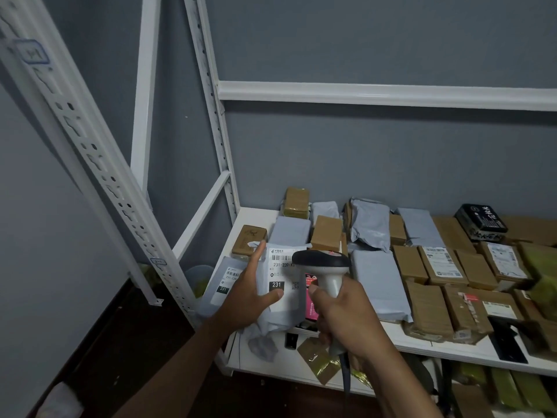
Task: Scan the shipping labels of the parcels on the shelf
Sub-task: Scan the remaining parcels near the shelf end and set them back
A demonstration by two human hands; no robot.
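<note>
My left hand (251,292) holds a grey poly mailer parcel (272,318) above the shelf's front left corner, thumb across its white shipping label (281,274), which faces me. My right hand (346,318) grips the handle of a white barcode scanner (324,263), whose dark head is just right of the label and covers its right edge. A second grey parcel with a label (224,282) lies on the white shelf (422,345) to the left, partly behind my left hand.
Several grey mailers (378,279) and brown cardboard parcels (428,309) cover the shelf to the right. A black box (480,221) sits at the back right. White perforated uprights (90,164) stand at left. More packages lie on the lower shelf (512,390).
</note>
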